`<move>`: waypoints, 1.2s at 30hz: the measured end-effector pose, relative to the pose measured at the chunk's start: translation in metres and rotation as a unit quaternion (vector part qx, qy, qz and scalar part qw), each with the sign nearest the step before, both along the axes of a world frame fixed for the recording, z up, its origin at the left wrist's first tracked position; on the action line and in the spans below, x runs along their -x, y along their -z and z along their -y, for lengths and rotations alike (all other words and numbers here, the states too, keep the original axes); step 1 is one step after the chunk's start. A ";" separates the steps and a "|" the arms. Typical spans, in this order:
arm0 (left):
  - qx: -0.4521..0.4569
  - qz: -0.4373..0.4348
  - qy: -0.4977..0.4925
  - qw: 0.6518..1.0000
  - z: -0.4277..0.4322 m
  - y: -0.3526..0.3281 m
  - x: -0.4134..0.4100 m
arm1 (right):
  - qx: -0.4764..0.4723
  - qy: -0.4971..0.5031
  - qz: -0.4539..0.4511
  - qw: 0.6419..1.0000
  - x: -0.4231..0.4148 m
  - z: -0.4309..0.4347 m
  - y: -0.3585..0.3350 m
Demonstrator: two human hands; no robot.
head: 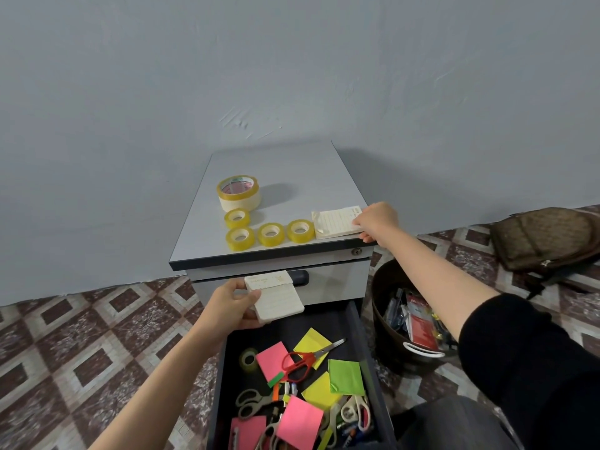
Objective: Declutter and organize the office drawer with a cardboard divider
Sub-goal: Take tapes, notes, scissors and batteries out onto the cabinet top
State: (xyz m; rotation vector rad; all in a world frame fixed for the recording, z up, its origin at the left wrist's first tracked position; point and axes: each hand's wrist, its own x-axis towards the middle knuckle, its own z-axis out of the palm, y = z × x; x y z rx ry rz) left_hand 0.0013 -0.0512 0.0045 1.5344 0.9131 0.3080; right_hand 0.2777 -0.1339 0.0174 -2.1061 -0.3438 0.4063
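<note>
Above the open dark drawer [292,326], left hand [232,306] grips a white ruled notepad [276,297]. Right hand [376,222] pinches a second cream notepad [334,222] on the grey cabinet top [292,170].

counts, one view.
cabinet top [292,170]: large tape roll [238,193] x1; small tape rolls [269,234] x4.
white note pads [334,222]: x2.
drawer [358,329]: clear tape roll [248,359] x1; pink sticky pads [298,422] x3; yellow sticky pads [319,389] x2; green sticky pad [345,376] x1; scissors [303,358] at least 3, the pile hides any others.
</note>
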 end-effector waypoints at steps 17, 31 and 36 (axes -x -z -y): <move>0.012 0.006 0.020 1.000 0.012 0.002 -0.015 | -0.035 -0.009 -0.039 0.999 -0.001 0.019 0.004; -0.003 0.049 0.000 0.999 0.009 -0.016 -0.043 | -0.065 -0.006 -0.040 0.997 -0.002 0.032 0.005; -0.004 0.095 -0.013 0.995 0.000 -0.040 -0.089 | -0.121 0.008 -0.012 0.993 -0.009 0.050 0.004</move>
